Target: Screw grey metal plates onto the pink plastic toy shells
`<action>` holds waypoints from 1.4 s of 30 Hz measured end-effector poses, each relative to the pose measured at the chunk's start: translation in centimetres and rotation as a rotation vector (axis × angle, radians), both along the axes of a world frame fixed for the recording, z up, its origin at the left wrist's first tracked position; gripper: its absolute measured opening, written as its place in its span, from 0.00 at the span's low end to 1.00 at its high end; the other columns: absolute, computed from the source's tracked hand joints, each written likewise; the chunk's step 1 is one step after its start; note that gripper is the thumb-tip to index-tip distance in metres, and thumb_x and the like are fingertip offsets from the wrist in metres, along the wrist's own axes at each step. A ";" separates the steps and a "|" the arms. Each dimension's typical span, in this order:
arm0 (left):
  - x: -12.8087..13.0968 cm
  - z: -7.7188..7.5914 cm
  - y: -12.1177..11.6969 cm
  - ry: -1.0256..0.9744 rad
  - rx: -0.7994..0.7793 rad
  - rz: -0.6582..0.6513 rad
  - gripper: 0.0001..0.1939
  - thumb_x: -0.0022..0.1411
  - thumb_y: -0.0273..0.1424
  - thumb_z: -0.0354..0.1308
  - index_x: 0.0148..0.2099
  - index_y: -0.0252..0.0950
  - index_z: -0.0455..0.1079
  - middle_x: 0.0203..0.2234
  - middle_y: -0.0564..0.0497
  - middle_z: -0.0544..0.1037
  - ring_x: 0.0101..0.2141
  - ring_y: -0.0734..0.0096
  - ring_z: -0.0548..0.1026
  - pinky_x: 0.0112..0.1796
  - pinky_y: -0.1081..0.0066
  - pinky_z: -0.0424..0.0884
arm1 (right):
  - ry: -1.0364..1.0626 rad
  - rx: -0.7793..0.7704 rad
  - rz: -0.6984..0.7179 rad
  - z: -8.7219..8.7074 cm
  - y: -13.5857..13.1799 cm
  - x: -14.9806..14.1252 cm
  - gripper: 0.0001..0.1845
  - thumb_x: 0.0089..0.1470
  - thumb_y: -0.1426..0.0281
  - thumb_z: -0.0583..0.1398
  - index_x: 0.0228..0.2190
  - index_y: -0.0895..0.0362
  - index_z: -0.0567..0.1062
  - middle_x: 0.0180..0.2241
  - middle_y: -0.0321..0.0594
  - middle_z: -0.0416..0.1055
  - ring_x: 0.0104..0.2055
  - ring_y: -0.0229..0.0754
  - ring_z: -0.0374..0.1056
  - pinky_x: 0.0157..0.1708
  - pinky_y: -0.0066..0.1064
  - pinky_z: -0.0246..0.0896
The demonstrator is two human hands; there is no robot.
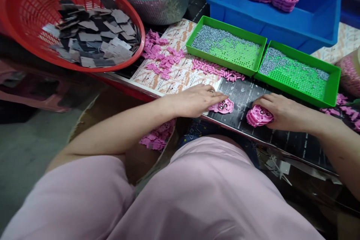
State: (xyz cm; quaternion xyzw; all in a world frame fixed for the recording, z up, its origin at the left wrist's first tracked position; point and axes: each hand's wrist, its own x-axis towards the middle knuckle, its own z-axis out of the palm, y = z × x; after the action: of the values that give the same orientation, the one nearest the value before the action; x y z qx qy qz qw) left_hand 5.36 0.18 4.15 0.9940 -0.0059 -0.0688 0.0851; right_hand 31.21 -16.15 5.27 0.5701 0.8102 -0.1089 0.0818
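My left hand [197, 99] lies on the dark work board [244, 92], fingers closed over the edge of a flat pink plastic disc [223, 106] with small metal pins in it. My right hand [281, 110] grips a stack of pink discs [258, 115] from the right side, also resting on the board. A ring sits on a finger of the left hand. Loose small pink parts [165, 60] are scattered on the patterned mat just beyond my left hand.
Two green perforated trays [194, 37] [334, 82] hold tiny metal pins. Behind them a blue bin [317, 18] holds stacked pink discs. A red basket [25, 15] of grey squares is at far left, beside a grey basket [165, 5] of pink parts.
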 end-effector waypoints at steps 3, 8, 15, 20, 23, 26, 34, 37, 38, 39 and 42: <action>0.8 0.7 1.2 0.067 0.046 -0.105 0.30 0.61 0.20 0.50 0.65 0.37 0.57 0.59 0.47 0.67 0.56 0.61 0.65 0.53 0.64 0.62 | 0.023 0.025 0.086 -0.2 2.1 -1.3 0.25 0.41 0.76 0.59 0.46 0.59 0.69 0.41 0.47 0.71 0.41 0.49 0.68 0.42 0.39 0.64; 2.5 -0.4 2.0 0.052 0.014 -0.181 0.30 0.58 0.17 0.52 0.62 0.41 0.62 0.64 0.46 0.59 0.64 0.61 0.56 0.59 0.61 0.57 | 0.110 0.058 0.180 0.3 4.4 -2.7 0.21 0.46 0.72 0.60 0.45 0.60 0.70 0.40 0.48 0.71 0.41 0.48 0.68 0.42 0.38 0.65; 1.0 -2.4 2.0 -0.231 0.008 0.006 0.33 0.55 0.16 0.53 0.61 0.41 0.62 0.64 0.39 0.58 0.63 0.54 0.57 0.59 0.49 0.56 | 0.114 0.130 0.068 2.0 0.5 0.4 0.25 0.47 0.70 0.58 0.49 0.58 0.66 0.45 0.47 0.70 0.44 0.49 0.68 0.41 0.38 0.66; 0.7 -3.5 0.2 -0.268 -0.028 0.095 0.24 0.69 0.32 0.45 0.64 0.30 0.57 0.62 0.32 0.59 0.63 0.56 0.58 0.58 0.58 0.60 | -0.001 0.031 0.052 0.7 -1.8 1.0 0.25 0.47 0.73 0.58 0.49 0.57 0.66 0.47 0.46 0.70 0.46 0.49 0.68 0.44 0.41 0.66; 1.4 -3.4 -0.6 -0.166 -0.004 0.047 0.26 0.70 0.36 0.42 0.66 0.30 0.52 0.63 0.34 0.57 0.64 0.58 0.56 0.59 0.61 0.56 | 0.006 -0.010 0.026 0.2 -1.6 0.7 0.23 0.48 0.70 0.59 0.48 0.58 0.67 0.45 0.47 0.71 0.45 0.49 0.69 0.44 0.40 0.67; 2.5 -2.8 -1.2 -0.195 0.032 0.043 0.24 0.70 0.36 0.42 0.65 0.34 0.55 0.63 0.38 0.59 0.64 0.58 0.56 0.59 0.57 0.54 | 0.026 -0.015 0.016 0.3 -1.3 0.8 0.22 0.48 0.68 0.60 0.47 0.58 0.68 0.44 0.47 0.71 0.43 0.48 0.70 0.42 0.39 0.67; 7.3 -0.9 -4.9 -0.266 0.141 0.111 0.34 0.63 0.51 0.49 0.60 0.30 0.64 0.45 0.38 0.75 0.48 0.49 0.69 0.47 0.56 0.59 | 0.045 0.033 -0.038 -0.2 -2.5 2.3 0.24 0.45 0.70 0.60 0.47 0.57 0.70 0.45 0.47 0.70 0.44 0.46 0.69 0.42 0.36 0.68; 8.8 -0.6 -5.7 -0.196 0.171 0.085 0.32 0.62 0.45 0.54 0.61 0.30 0.62 0.46 0.38 0.75 0.47 0.50 0.69 0.45 0.58 0.59 | 0.047 0.016 -0.082 -0.2 -3.3 3.0 0.24 0.45 0.71 0.59 0.47 0.57 0.70 0.44 0.47 0.70 0.44 0.47 0.69 0.41 0.37 0.69; 9.1 -0.5 -5.8 -0.180 0.170 0.066 0.30 0.62 0.42 0.54 0.61 0.30 0.61 0.46 0.38 0.75 0.47 0.51 0.69 0.44 0.58 0.59 | 0.054 0.015 -0.093 -0.2 -3.6 3.3 0.24 0.46 0.71 0.59 0.47 0.57 0.70 0.44 0.47 0.70 0.44 0.47 0.69 0.41 0.37 0.69; 9.4 -0.4 -5.8 -0.164 0.162 0.040 0.29 0.62 0.39 0.54 0.62 0.31 0.60 0.47 0.39 0.75 0.47 0.51 0.69 0.44 0.59 0.60 | 0.061 0.017 -0.103 -0.2 -4.0 3.5 0.24 0.46 0.71 0.59 0.48 0.57 0.70 0.45 0.47 0.70 0.45 0.47 0.69 0.42 0.38 0.69; 10.0 -0.1 -5.4 -0.108 0.098 -0.095 0.28 0.61 0.28 0.54 0.63 0.34 0.59 0.49 0.41 0.74 0.48 0.54 0.70 0.43 0.61 0.61 | 0.084 0.018 -0.125 -0.2 -5.1 4.3 0.24 0.47 0.72 0.57 0.48 0.55 0.70 0.47 0.47 0.69 0.47 0.47 0.68 0.45 0.39 0.69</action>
State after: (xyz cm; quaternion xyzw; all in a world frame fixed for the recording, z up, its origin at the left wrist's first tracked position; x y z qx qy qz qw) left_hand 15.35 -5.22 4.09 0.9978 -0.0541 -0.0191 0.0327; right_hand 35.50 -21.22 5.09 0.6154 0.7765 -0.1305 0.0359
